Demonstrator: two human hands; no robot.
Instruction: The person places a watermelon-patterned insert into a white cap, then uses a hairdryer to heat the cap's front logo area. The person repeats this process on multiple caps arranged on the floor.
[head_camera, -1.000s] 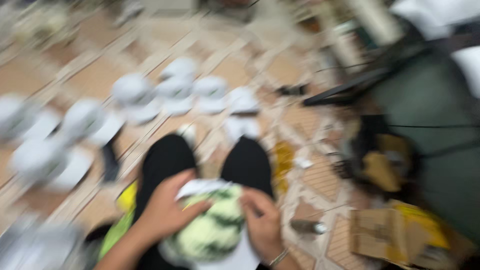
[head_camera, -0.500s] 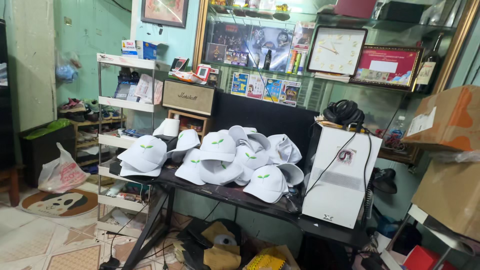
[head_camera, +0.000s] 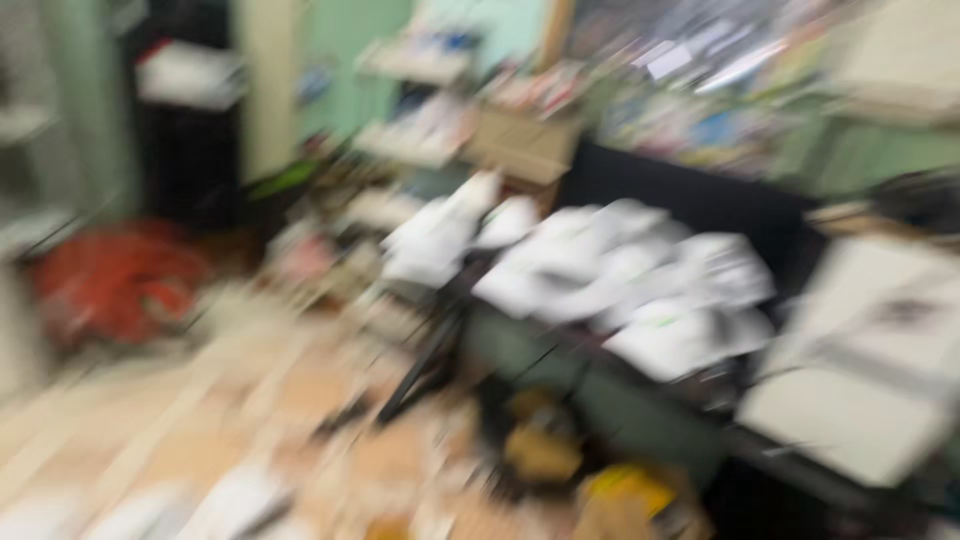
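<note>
On a dark table, blurred white caps, seemingly heaped.

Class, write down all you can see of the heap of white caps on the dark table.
The heap of white caps is badly blurred. It shows as soft, pale, rounded shapes that look like fabric, piled loosely and overlapping, with darker gaps between them. The heap rests on a dark table, in front of a black panel, with a white boxy machine at its right. Brims, stitching and any marks cannot be made out. No hand touches it.

Too blurred to count exactly: several white caps, one white machine.
</note>
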